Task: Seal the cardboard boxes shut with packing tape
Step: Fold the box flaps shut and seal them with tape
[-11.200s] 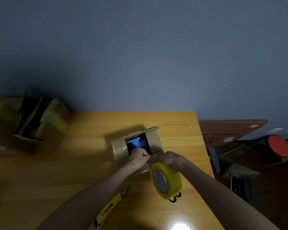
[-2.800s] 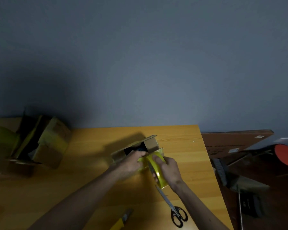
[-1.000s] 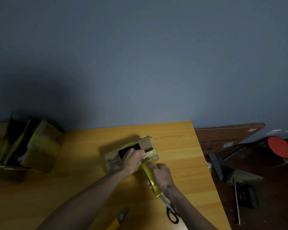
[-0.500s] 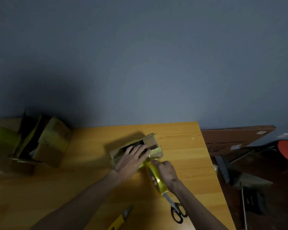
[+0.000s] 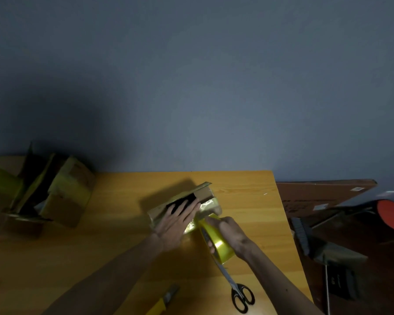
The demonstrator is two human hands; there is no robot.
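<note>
Pressing hand: left hand [image 5: 176,221] lies flat on the small cardboard box [image 5: 206,193], fingers straight and slightly spread, tips reaching the dark gap under the raised far flap.
Gripping hand: right hand [image 5: 231,231] curls its fingers round the yellow tape roll [image 5: 221,245], just beside the box's near right corner.
Tape: a glossy strip [image 5: 210,206] runs from the roll onto the box's right end.
Box place: near the middle of the wooden table [image 5: 248,185], toward its right side.
Scissors [image 5: 238,289]: flat on the table, blades pointing under the roll.
Utility knife [image 5: 163,302]: yellow, at the table's near edge.
Other boxes [image 5: 64,194]: piled at far left, with yellow tape.
Floor at right: a brush [image 5: 301,233] and a red round seat [image 5: 391,214].
</note>
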